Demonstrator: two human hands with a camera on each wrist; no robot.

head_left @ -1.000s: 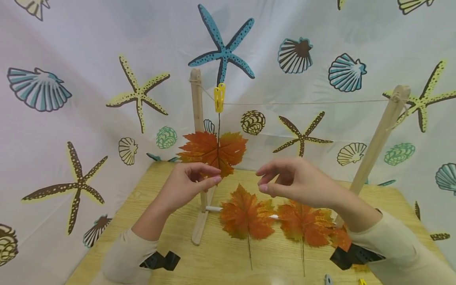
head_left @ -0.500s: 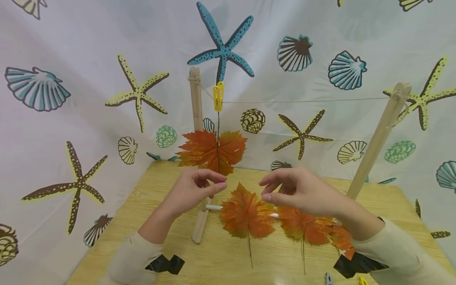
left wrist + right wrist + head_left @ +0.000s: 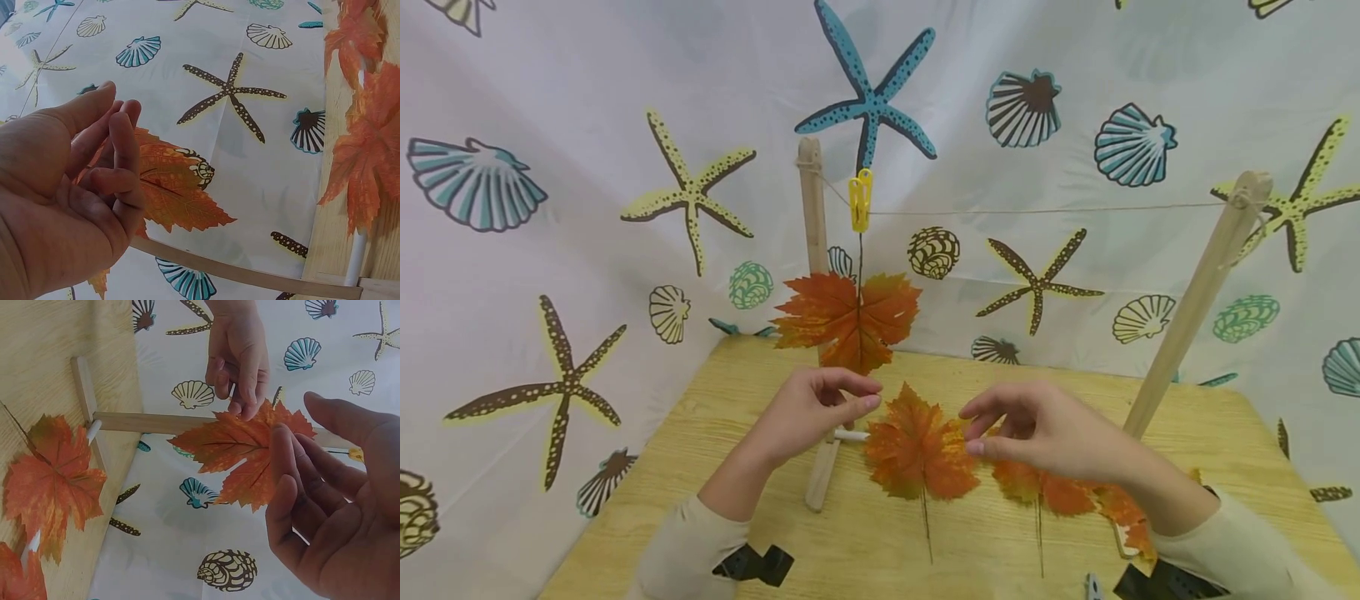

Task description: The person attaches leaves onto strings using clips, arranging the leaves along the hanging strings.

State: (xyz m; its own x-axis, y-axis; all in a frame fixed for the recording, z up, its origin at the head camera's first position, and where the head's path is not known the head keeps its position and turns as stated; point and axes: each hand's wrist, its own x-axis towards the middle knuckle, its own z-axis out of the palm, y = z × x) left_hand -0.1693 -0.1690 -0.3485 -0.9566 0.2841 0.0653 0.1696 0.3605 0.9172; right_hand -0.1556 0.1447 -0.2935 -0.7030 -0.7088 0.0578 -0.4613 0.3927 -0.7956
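An orange maple leaf (image 3: 850,317) hangs by its stem from a yellow clothespin (image 3: 860,202) on a thin string (image 3: 1037,210). Just below it in the head view is my left hand (image 3: 812,417), fingers loosely bent, holding nothing. My right hand (image 3: 1045,429) hovers apart from it, also loosely curled with nothing between thumb and fingers. A second leaf (image 3: 917,450) lies stem toward me between the hands. Another leaf (image 3: 1063,493) lies partly hidden under the right hand. In the right wrist view the hanging leaf (image 3: 234,450) appears behind my right hand (image 3: 337,506).
Two wooden posts, left (image 3: 816,217) and right (image 3: 1195,300), bear the string. A white rod (image 3: 850,436) runs low behind the lying leaves. A grey clothespin (image 3: 1093,585) lies at the near edge of the wooden table (image 3: 700,467). Patterned cloth (image 3: 940,167) forms the backdrop.
Both hands have sunk lower and shifted slightly right, staying apart and holding nothing. The left hand no longer overlaps the hanging leaf's lower part as much. The leaves have stayed in place.
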